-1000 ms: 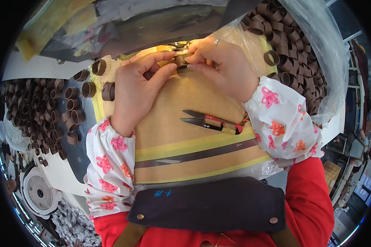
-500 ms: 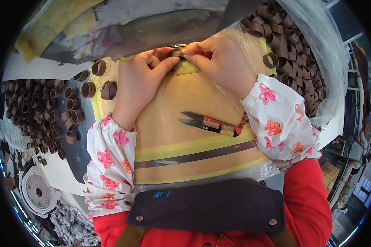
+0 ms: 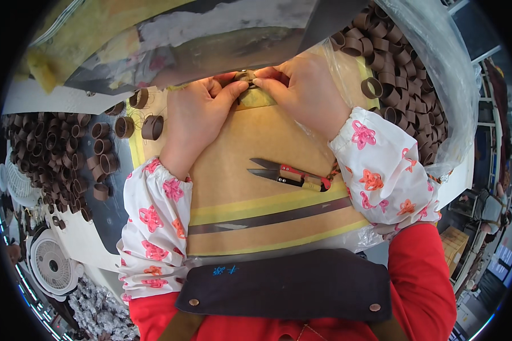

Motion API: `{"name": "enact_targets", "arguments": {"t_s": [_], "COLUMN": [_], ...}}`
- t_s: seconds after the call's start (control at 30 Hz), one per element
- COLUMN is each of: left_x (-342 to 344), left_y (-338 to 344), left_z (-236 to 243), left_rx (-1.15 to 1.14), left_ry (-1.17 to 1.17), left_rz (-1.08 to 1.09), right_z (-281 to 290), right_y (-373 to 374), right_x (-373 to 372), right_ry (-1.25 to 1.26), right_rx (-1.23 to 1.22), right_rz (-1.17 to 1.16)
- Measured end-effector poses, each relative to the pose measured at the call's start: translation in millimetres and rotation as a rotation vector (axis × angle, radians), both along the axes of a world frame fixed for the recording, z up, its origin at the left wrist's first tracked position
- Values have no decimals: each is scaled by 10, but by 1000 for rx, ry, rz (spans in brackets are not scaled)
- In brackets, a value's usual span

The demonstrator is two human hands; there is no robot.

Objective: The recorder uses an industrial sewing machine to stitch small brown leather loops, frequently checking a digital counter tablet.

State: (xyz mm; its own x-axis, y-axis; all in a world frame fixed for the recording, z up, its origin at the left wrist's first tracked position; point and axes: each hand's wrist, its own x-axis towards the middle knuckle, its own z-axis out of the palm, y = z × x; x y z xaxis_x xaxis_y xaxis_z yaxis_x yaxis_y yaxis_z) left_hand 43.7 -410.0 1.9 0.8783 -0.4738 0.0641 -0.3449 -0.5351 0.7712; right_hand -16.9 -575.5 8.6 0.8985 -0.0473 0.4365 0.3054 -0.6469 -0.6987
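Note:
My left hand (image 3: 198, 116) and my right hand (image 3: 305, 94) meet at the far middle of the tan-covered work surface, under the edge of a large machine body. Thumb and forefinger of each pinch a small brown band (image 3: 246, 77), one hand at either side of it. Most of the band is hidden by my fingertips and the machine. Nearer to me lies a pair of thread snips (image 3: 293, 175) with dark blades and a red and yellow handle, touched by neither hand. Several brown rings (image 3: 152, 128) stand left of my left wrist, with loose thread about them.
A big heap of brown rings (image 3: 45, 150) fills the left side. More brown rings (image 3: 401, 74) lie in a clear plastic bag (image 3: 458, 85) at the right. The grey machine body (image 3: 210, 51) overhangs the far side. A white fan (image 3: 52, 264) stands at lower left.
Both hands have shifted slightly toward me and still pinch the brown band. The whole view has tilted a little; the snips and ring heaps lie as before.

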Motion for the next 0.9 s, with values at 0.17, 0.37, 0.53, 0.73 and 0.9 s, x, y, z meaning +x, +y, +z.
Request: {"name": "enact_targets", "arguments": {"t_s": [0.17, 0.37, 0.53, 0.73, 0.9], "left_x": [6, -24, 26, -31, -4], "left_y": [-11, -15, 35, -47, 12], "left_z": [-25, 51, -1, 79, 22], "left_rx": [-95, 39, 9, -38, -47], "left_ry": [-45, 2, -32, 38, 22], "left_rz": [-15, 32, 1, -2, 4], "right_z": [-7, 38, 21, -29, 5], "right_y": [-20, -25, 9, -26, 7], "right_x": [22, 3, 18, 33, 34], "right_ry": [1, 49, 40, -27, 77], "right_rx": [-65, -155, -126, -174, -198], "right_rz": [-10, -51, -59, -82, -45]}}
